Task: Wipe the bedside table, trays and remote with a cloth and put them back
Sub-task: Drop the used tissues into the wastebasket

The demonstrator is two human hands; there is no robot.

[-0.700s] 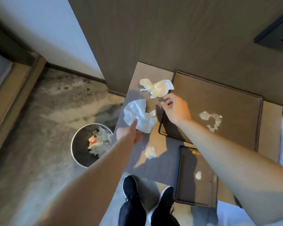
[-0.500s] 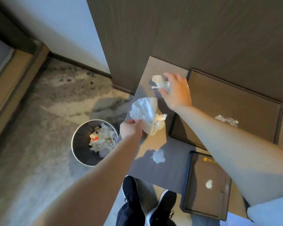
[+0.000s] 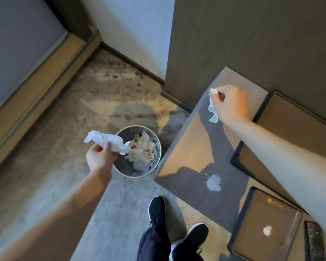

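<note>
- left hand [image 3: 100,157], centre-left of frame, fingers closed on a crumpled white tissue [image 3: 105,140] held over the rim of the waste bin [image 3: 156,146] on the floor
- right hand [image 3: 231,104], upper right, fist closed around a second tissue [image 3: 213,110] above the counter [image 3: 192,147]
- white spill blob [image 3: 213,182] on counter, lower centre-right
- large tray [image 3: 290,129] at right; small tray [image 3: 260,223] lower right, remote [image 3: 314,240] just beside it

**Arms and hands, seen from above**

Both bare forearms extend forward. The left hand [image 3: 100,159] is raised palm-side up, thumb and fingers pinching a crumpled tissue [image 3: 106,141]. The right hand [image 3: 231,105] reaches farther out, knuckles up, fingers curled closed on a second tissue [image 3: 213,108] that hangs below it.
</note>
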